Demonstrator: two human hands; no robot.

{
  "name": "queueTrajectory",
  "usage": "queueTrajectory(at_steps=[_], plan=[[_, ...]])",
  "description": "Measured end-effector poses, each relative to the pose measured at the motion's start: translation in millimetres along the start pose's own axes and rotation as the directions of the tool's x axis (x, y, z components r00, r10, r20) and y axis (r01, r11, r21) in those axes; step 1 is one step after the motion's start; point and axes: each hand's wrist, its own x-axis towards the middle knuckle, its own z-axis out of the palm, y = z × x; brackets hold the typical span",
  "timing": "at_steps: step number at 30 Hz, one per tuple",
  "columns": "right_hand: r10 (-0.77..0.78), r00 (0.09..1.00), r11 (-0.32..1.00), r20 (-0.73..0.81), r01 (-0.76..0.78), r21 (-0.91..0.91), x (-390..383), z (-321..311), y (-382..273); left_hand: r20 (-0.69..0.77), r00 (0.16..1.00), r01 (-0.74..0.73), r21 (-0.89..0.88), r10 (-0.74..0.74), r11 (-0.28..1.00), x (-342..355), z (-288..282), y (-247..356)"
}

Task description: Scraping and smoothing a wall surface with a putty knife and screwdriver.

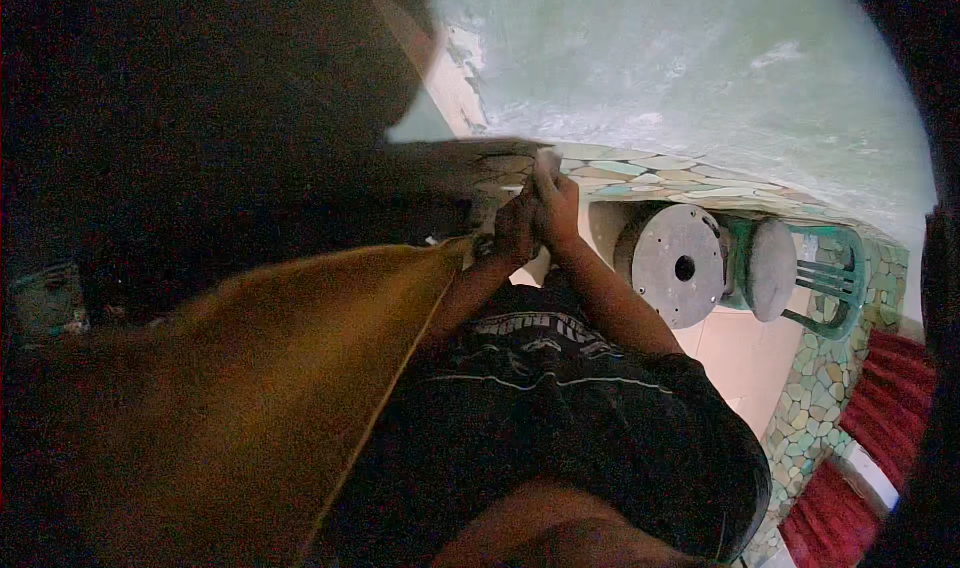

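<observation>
Two hands meet at the corner of one brown cloth (250,388); the left hand (512,230) pinches its edge; the right hand (556,203) is closed on a small pale object, unclear. One grey disc (680,265) and one green stool (800,273) stand nearby.

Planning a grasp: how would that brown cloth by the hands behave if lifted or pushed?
Probably floppy: the brown cloth drapes in soft folds, one corner drawn toward the left hand. It looks light and likely bunches rather than slides. It won't roll or tip.
</observation>
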Motion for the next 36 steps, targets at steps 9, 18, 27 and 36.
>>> queueTrajectory(at_steps=[9,18,27,36], plan=[[-0.015,1.0,1.0,0.013,0.015,0.015,1,0,-7,-0.064,0.885,-0.415,0.339,0.46,0.845,0,-7,36],[0.0,0.999,1.0,0.049,-0.001,0.021,-3,1,-14,-0.24,0.866,-0.37,0.284,0.44,0.884,-5,12,-11],[-0.016,0.998,0.997,0.055,0.011,0.08,0,-4,-19,-0.247,0.918,-0.298,0.09,0.311,0.95,7,16,-9],[-0.107,0.994,0.994,0.023,0.107,-0.023,10,-7,-27,0.068,0.967,-0.248,0.482,0.246,0.84,19,-14,60]])
